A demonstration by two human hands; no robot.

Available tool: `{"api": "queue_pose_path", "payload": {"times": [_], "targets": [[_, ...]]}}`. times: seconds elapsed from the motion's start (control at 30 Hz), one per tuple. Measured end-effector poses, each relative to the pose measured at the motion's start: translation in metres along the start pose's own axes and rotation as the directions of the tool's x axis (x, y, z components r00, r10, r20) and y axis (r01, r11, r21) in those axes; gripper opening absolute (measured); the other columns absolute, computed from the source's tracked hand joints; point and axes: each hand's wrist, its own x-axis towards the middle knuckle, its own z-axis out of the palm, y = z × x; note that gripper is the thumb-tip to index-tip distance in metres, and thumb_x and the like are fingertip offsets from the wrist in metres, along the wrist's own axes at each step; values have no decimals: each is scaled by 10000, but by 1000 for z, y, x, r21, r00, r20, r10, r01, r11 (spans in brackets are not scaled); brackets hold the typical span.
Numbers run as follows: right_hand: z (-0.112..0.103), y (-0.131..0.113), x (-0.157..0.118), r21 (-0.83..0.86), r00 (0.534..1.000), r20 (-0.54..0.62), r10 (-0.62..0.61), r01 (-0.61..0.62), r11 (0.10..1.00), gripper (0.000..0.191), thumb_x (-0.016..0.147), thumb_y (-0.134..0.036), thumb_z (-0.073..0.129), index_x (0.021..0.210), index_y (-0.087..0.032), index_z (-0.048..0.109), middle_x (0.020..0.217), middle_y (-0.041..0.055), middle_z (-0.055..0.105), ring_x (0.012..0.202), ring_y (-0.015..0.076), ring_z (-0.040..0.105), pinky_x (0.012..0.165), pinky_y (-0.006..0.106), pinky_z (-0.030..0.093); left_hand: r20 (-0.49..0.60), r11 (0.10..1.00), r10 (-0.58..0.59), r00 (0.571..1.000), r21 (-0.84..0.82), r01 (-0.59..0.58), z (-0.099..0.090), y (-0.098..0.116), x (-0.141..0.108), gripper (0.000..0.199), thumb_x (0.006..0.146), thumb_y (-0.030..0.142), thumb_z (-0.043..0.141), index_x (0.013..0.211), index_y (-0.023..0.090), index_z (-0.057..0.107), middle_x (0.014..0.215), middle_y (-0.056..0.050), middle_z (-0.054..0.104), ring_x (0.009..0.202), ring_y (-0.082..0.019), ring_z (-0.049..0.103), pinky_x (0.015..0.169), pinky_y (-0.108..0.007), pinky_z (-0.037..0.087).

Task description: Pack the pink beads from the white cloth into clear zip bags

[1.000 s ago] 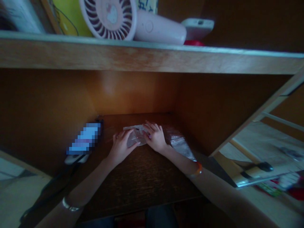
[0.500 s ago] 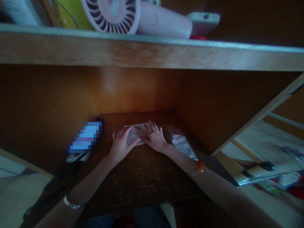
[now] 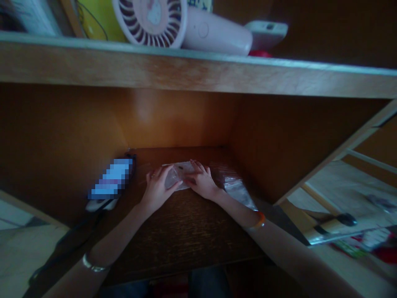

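A clear plastic bag (image 3: 179,176) with a small dark mark lies on the dark wooden desk (image 3: 182,231). My left hand (image 3: 159,184) is on its left side, thumb and fingers apart around the edge. On the bag's right part rests my right hand (image 3: 201,179), its fingers spread over the plastic. Further right, beside my right forearm, are more clear plastic bags (image 3: 238,191).
A phone (image 3: 111,178) with a lit screen leans at the left, with a cable below it. On the shelf (image 3: 198,76) above lie a pink handheld fan (image 3: 214,31) and a white device (image 3: 268,33). Wooden side walls flank the desk.
The view has tilted slightly. The fingers of my right hand have shifted a little on the bag; my left hand has stayed in place.
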Motion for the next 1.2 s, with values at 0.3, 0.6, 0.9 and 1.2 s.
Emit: {"api": "queue_pose_path", "payload": {"times": [0.3,0.6,0.9,1.2], "targets": [[0,-3,4,216,988,-155,-14,48,975,82,793,-242,644,809,-242,725,1229,54,578,1172,226,479,953,424,350,15,1000,14,1000,7,-14,2,-1,0,480,784,373,629,1203,230,442,1199,-102,579,1114,-283,520,921,-462,353],[-10,-10,-1,318,932,-357,-53,174,932,185,864,-305,554,980,-273,694,1273,-2,544,1132,181,510,957,361,374,68,997,70,995,-35,-68,2,3,-2,472,760,372,656,1170,246,460,1192,-86,586,1105,-274,525,923,-461,356],[-6,-3,3,45,983,-183,-32,41,998,129,811,-274,595,830,-200,700,996,83,601,963,230,508,841,384,381,11,1000,8,1000,-30,-8,2,0,-1,451,780,375,629,1176,237,464,1180,-89,593,1098,-278,532,918,-471,355],[-11,10,5,77,990,-2,-139,138,987,72,764,-287,661,789,-235,704,924,28,621,974,202,510,840,364,350,-20,999,-20,1000,-36,20,-2,2,0,444,787,399,620,1171,240,465,1163,-87,600,1074,-277,542,908,-463,364]]}}
